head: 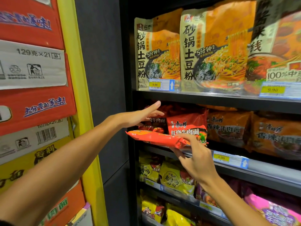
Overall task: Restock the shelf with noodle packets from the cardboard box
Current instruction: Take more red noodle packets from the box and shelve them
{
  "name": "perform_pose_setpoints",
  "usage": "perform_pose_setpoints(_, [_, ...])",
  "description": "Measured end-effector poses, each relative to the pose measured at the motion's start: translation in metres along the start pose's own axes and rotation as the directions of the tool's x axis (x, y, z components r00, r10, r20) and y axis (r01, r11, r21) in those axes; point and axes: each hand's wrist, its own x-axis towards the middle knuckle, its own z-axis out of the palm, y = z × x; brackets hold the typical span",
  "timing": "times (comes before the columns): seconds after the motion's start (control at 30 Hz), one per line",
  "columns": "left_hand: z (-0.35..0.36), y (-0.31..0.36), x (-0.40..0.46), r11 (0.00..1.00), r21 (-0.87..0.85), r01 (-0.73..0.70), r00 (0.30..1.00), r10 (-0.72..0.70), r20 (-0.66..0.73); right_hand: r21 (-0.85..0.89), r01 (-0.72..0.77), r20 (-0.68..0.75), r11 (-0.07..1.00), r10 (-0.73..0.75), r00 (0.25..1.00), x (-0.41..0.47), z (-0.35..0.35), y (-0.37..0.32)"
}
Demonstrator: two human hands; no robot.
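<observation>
Red noodle packet (156,138) in right hand (196,159), at shelf (268,170) edge

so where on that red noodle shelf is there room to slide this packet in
The dark gap under the upper shelf edge, above the standing red packets, beside the left hand. Rightwards orange packets crowd it. The right hand holds the flat packet at the front.

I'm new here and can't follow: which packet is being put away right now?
Find the dark shelving unit and its second visible shelf down. At that shelf's front edge, a flat red plastic noodle packet lies horizontally, held by the right hand. Its red neighbours stand upright; only this one lies on its side.
</observation>
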Motion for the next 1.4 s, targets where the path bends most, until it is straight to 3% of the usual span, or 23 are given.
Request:
perform_pose_setpoints(0.07, [0.002,-0.001,0.003,0.993,0.085,-0.082,0.989,0.092,-0.113,0.017,0.007,0.007,1.000,-0.007,1.000,0.001,0.003,0.001])
perform_pose_setpoints(0.13, [-0.002,-0.003,0.004,0.938,0.291,-0.190,0.944,0.255,-0.208,0.008,0.027,0.002,1.000,-0.027,1.000,-0.005,0.004,0.005])
perform_pose_setpoints(0.2, [-0.007,-0.007,0.003,0.829,0.511,-0.227,0.941,0.322,-0.105,-0.005,0.044,0.006,0.999,-0.044,0.999,-0.011,0.002,0.008])
perform_pose_setpoints(0.27, [-0.006,-0.007,0.005,0.702,0.678,-0.216,0.958,0.286,0.008,-0.018,0.060,0.008,0.998,-0.060,0.998,-0.013,0.000,0.010])
perform_pose_setpoints(0.37, [0.006,-0.002,0.016,0.499,0.847,-0.184,0.950,0.310,0.023,-0.026,0.067,0.002,0.997,-0.067,0.998,-0.012,-0.001,0.009])
perform_pose_setpoints(0.5, [0.019,0.005,0.028,0.265,0.954,-0.143,0.922,0.386,0.031,-0.032,0.066,0.007,0.997,-0.066,0.998,-0.013,-0.001,0.010])
perform_pose_setpoints(0.73, [-0.001,0.031,0.036,0.094,0.992,-0.078,0.907,0.420,0.032,-0.024,0.050,-0.067,0.998,-0.052,0.996,0.003,0.003,0.011])
perform_pose_setpoints(0.97, [-0.025,0.031,0.050,0.224,0.948,-0.225,0.920,0.370,0.131,-0.044,-0.094,0.013,0.995,0.095,0.995,0.032,0.030,0.007])
perform_pose_setpoints(1.2, [-0.029,0.043,0.020,0.669,0.717,-0.197,0.946,0.321,-0.039,-0.177,-0.268,0.107,0.947,0.289,0.951,0.065,0.040,0.017])
perform_pose_setpoints(1.27, [-0.025,0.042,0.005,0.670,0.718,-0.191,0.902,0.409,-0.142,-0.243,-0.246,0.121,0.938,0.281,0.952,0.076,0.043,0.015])
perform_pose_setpoints(1.4, [0.013,0.020,-0.020,0.662,0.737,-0.139,0.684,0.602,-0.412,-0.393,-0.222,0.158,0.892,0.303,0.940,0.089,0.054,0.010])
